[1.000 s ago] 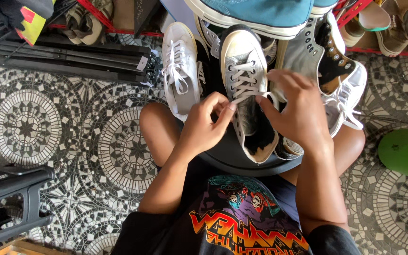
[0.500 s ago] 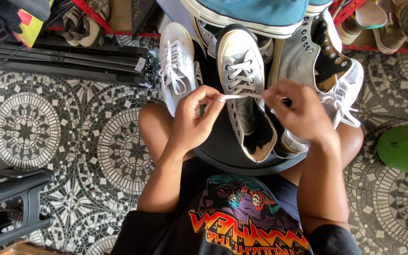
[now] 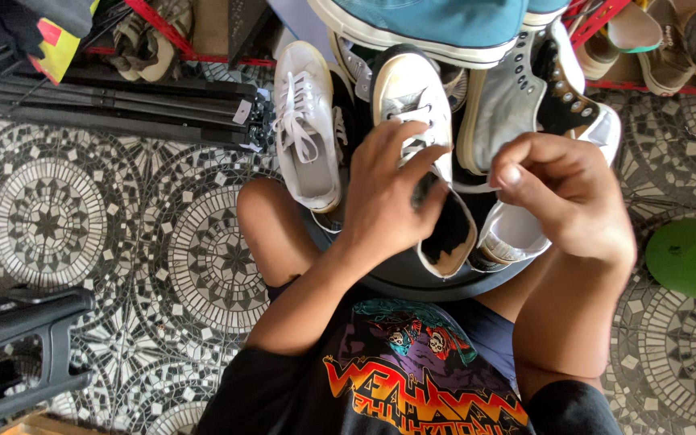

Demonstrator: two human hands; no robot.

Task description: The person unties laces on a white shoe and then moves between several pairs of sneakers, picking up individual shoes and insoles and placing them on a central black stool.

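Over a dark basin of shoes, the left hand grips a white sneaker while the right hand pinches what seems its white lace.

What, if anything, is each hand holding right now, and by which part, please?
The right hand pinches the white lace by its free end, pulled sideways. The left hand rests its grip on the white sneaker over the laced upper.
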